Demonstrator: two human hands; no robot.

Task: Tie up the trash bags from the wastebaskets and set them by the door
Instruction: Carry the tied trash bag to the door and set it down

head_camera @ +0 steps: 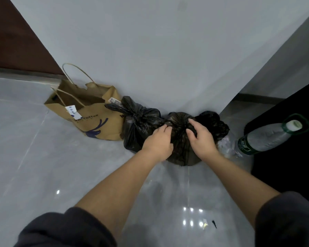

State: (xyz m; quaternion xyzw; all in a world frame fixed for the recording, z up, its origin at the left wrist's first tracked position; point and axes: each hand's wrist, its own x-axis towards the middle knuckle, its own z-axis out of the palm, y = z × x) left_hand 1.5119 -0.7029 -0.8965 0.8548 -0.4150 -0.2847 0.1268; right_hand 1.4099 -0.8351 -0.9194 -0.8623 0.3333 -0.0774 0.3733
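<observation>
Item: crinkled black plastic trash bag (181,150), lying on the glossy grey tiled floor (43,157) against the pale wall (150,59). It sits between a knotted black bag (139,120) and a third dark bag (215,123).

Handling, as we judge it: light, soft and slippery. Best taken at the gathered neck, not the thin sides.

Our left hand (157,141) curls its fingers (166,128) onto the plastic beside the neck, apparently pinching it. Our right hand (202,138) lies over the top, fingers (192,121) apart and relaxed, thumb at the neck.
</observation>
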